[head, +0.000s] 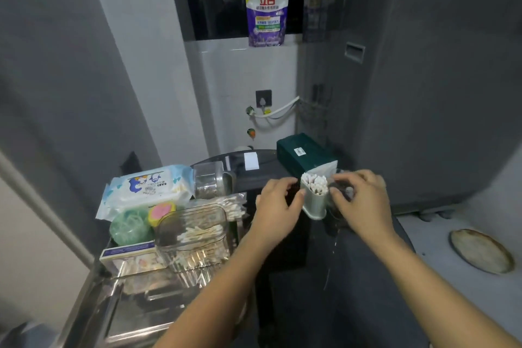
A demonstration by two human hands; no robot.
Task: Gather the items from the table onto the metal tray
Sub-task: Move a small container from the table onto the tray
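Observation:
A small clear cup of cotton swabs [314,195] is tilted over the dark table [282,243]. My left hand [278,207] grips its left side. My right hand [360,200] is curled around a clear round lid [340,192] right beside the cup. The metal tray [121,308] lies at the lower left. On it sit a clear box of swabs [193,237], a baby wipes pack [147,189], a green scrubber [130,227], a yellow and pink round item [161,212], a bag of swabs [228,205] and a flat white box [127,256].
A dark green tissue box [303,154] stands at the table's back right, a clear jar [210,182] lies behind the tray. A purple detergent pouch [267,11] stands on the window ledge. A round drain cover [481,251] sits on the floor at right.

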